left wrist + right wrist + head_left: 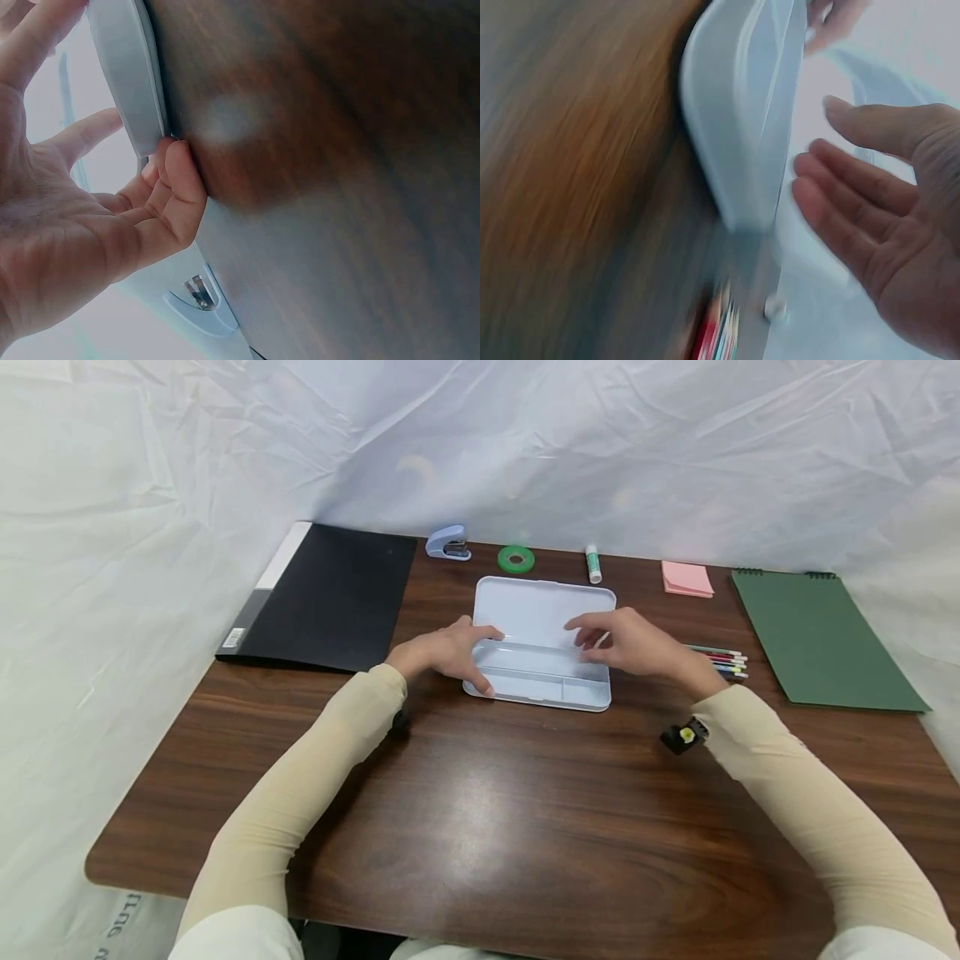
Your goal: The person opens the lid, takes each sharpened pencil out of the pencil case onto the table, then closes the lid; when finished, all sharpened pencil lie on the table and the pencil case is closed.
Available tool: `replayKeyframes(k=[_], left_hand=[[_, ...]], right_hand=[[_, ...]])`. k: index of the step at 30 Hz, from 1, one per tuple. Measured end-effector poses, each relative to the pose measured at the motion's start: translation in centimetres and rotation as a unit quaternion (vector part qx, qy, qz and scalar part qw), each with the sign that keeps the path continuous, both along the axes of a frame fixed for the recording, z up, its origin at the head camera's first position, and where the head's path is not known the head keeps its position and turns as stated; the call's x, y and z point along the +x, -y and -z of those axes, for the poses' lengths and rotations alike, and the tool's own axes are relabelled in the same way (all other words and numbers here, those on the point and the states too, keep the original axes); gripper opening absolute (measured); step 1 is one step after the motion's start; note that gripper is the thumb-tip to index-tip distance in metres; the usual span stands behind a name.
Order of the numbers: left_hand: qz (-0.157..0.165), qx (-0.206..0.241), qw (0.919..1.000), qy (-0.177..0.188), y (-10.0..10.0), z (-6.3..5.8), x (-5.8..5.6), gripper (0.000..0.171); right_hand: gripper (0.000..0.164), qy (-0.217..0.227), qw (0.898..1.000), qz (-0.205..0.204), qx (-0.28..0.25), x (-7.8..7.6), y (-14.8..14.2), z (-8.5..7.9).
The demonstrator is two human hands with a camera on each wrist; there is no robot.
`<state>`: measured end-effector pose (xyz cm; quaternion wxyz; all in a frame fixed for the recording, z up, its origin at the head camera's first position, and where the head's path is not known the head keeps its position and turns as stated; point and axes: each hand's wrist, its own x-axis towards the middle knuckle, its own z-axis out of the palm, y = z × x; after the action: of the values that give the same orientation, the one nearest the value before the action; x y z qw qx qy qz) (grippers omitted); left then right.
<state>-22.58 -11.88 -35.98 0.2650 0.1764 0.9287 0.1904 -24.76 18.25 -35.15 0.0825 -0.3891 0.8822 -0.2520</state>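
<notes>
An open white pencil case (525,683) lies on the table with its lid (525,606) tipped back. Its tray has a long section and a small divided compartment at the front right. My left hand (452,650) holds the case's left end, thumb over the front corner; in the left wrist view, curled fingers (180,176) touch that end. Above the right part of the case is my right hand (633,642), its fingers loosely bent and nothing between them. The right wrist view shows a gap between these fingers (832,202) and the case wall (720,112).
Several pencils (727,662) lie right of the case, partly behind my right wrist. A black folder (330,597) lies left, a green spiral pad (828,639) right. Along the back are a stapler (447,543), green tape (516,559), a glue stick (593,564) and pink notes (687,579).
</notes>
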Motion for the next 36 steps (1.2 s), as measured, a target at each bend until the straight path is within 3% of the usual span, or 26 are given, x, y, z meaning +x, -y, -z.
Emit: replayKeyframes(k=[5, 14, 19, 36], left_hand=[[0.001, -0.006, 1.0000, 0.001, 0.0, 0.0, 0.0, 0.094], [0.003, -0.006, 1.0000, 0.003, 0.0, 0.0, 0.0, 0.094], [0.003, -0.004, 1.0000, 0.002, 0.0, -0.1, 0.0, 0.094], [0.006, -0.007, 0.9999, -0.004, 0.0, -0.1, 0.0, 0.095]], right_hand=[[0.042, 0.036, 0.998, -0.040, 0.023, 0.3, 2.7, 0.4], [0.044, 0.049, 0.992, -0.060, 0.096, 1.2, 5.5, 0.9], [0.045, 0.055, 0.989, -0.058, 0.127, 1.2, 6.1, 0.9], [0.050, 0.096, 0.980, -0.082, 0.151, 1.1, 6.7, 0.4]])
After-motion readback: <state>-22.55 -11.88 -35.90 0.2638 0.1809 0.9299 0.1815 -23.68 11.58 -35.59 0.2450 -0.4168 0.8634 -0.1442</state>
